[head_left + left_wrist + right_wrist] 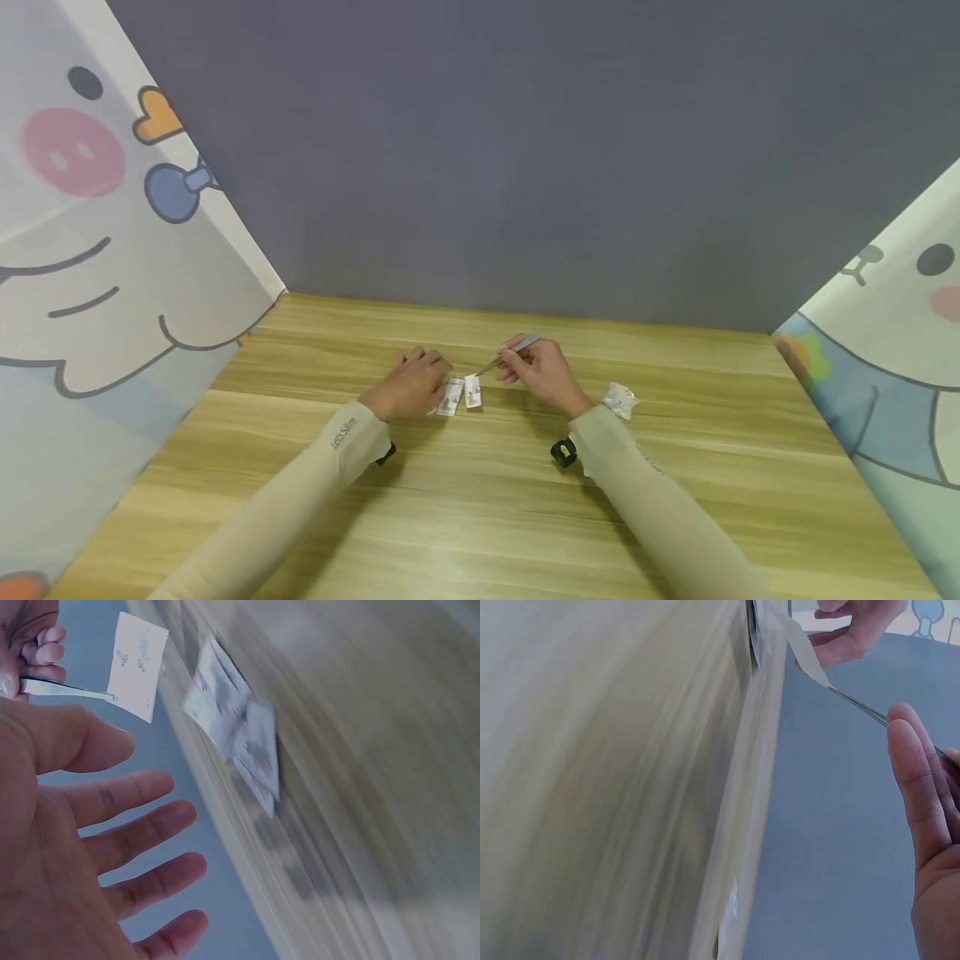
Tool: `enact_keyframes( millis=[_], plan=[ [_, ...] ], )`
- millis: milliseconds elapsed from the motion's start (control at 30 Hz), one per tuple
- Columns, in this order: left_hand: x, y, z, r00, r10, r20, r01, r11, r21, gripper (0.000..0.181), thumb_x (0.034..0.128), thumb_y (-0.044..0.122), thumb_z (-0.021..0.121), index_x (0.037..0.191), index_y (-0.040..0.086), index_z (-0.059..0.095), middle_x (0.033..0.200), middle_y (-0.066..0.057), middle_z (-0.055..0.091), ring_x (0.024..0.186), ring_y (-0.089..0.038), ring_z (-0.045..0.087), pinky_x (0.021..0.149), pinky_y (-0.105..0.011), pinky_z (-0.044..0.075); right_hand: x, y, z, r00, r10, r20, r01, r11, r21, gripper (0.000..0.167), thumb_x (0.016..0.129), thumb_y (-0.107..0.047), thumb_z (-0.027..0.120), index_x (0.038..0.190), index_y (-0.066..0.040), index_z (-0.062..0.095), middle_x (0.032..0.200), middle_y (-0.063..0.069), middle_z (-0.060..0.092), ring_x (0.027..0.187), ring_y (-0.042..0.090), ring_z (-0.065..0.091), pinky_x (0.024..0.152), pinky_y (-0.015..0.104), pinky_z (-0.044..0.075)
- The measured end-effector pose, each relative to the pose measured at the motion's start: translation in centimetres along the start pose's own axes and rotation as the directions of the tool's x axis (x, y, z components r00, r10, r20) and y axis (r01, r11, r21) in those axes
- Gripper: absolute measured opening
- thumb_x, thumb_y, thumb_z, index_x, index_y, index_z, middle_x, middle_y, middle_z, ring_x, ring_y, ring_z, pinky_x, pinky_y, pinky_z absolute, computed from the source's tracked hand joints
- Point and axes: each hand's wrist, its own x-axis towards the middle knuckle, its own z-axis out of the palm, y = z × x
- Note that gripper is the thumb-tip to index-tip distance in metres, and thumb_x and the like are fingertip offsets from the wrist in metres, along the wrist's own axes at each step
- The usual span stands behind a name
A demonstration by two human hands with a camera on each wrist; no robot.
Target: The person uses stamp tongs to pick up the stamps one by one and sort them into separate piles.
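Note:
My right hand [542, 375] pinches a pair of metal tweezers [517, 346]. At their tips hangs a small white printed sachet [138, 664] with serrated edges, held by one corner above the table. Several similar sachets [232, 720] lie overlapping in a small pile beneath it. Beside that pile is my left hand [412, 385]. Its fingers [142, 834] are spread and slightly bent, and nothing shows between them. In the right wrist view the held sachet [806, 656] appears nearly edge-on, apart from the left hand.
More white sachets [620, 400] lie on the wood-grain table [465, 517] beyond my right wrist. A grey panel [480, 167] stands along the back edge. Cartoon-printed panels [150, 292] rise at the left and right sides.

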Motion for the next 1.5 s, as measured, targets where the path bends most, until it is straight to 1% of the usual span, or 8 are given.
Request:
enact_keyframes(
  millis=[167,367,500,700,867,1133,1300,1500],
  plan=[
    [0.2,0.0,-0.1,1.0,-0.004,0.009,0.004,1.0,0.014,0.038,0.0962,0.015,0.047,0.132,0.004,0.053,0.132,-0.01,0.049,0.112,-0.028,0.041,0.087,-0.048,0.033,0.6,2.2,0.5,0.999,0.032,-0.009,-0.032,0.999,0.003,0.022,0.095,-0.007,0.056,0.102,0.014,0.061,0.086,0.027,0.065,0.071,0.037,0.066,0.061,0.042,0.055],
    [0.6,0.2,0.2,1.0,-0.005,-0.001,0.005,1.0,0.013,0.038,0.0943,0.015,0.049,0.131,0.004,0.054,0.13,-0.011,0.051,0.112,-0.028,0.042,0.086,-0.047,0.033,0.7,2.8,0.9,0.999,0.04,-0.005,-0.04,0.999,-0.03,0.024,0.096,-0.01,0.056,0.101,0.013,0.063,0.08,0.019,0.067,0.069,0.035,0.066,0.062,0.046,0.054],
    [1.0,0.4,0.5,1.0,0.005,-0.009,-0.005,1.0,0.025,0.038,0.094,0.016,0.05,0.131,0.005,0.054,0.131,-0.011,0.051,0.114,-0.029,0.042,0.085,-0.046,0.033,0.6,2.8,1.0,0.998,0.068,-0.013,-0.068,0.997,-0.037,0.022,0.096,-0.008,0.056,0.101,0.012,0.063,0.085,0.024,0.066,0.07,0.036,0.066,0.063,0.046,0.054],
    [1.4,0.5,0.6,1.0,0.008,-0.003,-0.007,0.999,0.034,0.038,0.0956,0.018,0.047,0.132,0.007,0.053,0.132,-0.009,0.05,0.116,-0.028,0.042,0.087,-0.047,0.033,-0.2,0.6,0.8,0.995,0.099,-0.011,-0.1,0.994,-0.047,0.019,0.095,-0.001,0.054,0.102,0.015,0.061,0.089,0.031,0.064,0.075,0.044,0.064,0.066,0.049,0.053],
    [1.8,0.8,0.4,1.0,0.017,0.013,-0.018,0.999,0.033,0.038,0.0968,0.02,0.048,0.133,0.008,0.053,0.133,-0.008,0.049,0.115,-0.027,0.042,0.084,-0.044,0.033,-0.8,-0.3,-0.2,0.995,0.096,-0.024,-0.098,0.993,-0.07,0.019,0.096,-0.002,0.053,0.102,0.014,0.061,0.085,0.03,0.063,0.075,0.044,0.064,0.066,0.048,0.054],
    [2.4,1.8,0.7,0.999,0.039,0.036,-0.039,0.999,0.003,0.039,0.0968,0.02,0.049,0.134,0.007,0.051,0.133,-0.008,0.048,0.114,-0.026,0.041,0.088,-0.045,0.033,-1.0,2.5,-2.8,0.992,0.093,-0.091,-0.101,0.99,-0.093,0.024,0.095,-0.009,0.057,0.103,0.013,0.062,0.086,0.028,0.064,0.074,0.039,0.066,0.064,0.042,0.055],
    [2.8,2.2,0.7,0.997,0.062,0.041,-0.061,0.998,-0.023,0.039,0.0974,0.019,0.049,0.134,0.006,0.051,0.133,-0.008,0.048,0.112,-0.025,0.041,0.088,-0.045,0.031,-1.5,2.9,-3.9,0.991,0.057,-0.124,-0.074,0.988,-0.135,0.023,0.095,-0.011,0.057,0.103,0.01,0.063,0.088,0.026,0.065,0.072,0.033,0.067,0.063,0.042,0.055],
    [3.9,2.7,0.7,0.994,0.103,0.037,-0.103,0.995,0.002,0.038,0.0966,0.017,0.05,0.133,0.005,0.051,0.133,-0.008,0.049,0.108,-0.024,0.041,0.082,-0.042,0.03,-2.0,3.1,-4.6,0.983,0.052,-0.176,-0.081,0.983,-0.165,0.018,0.094,-0.006,0.057,0.101,0.01,0.063,0.085,0.023,0.066,0.071,0.032,0.067,0.062,0.045,0.055]
  ],
)
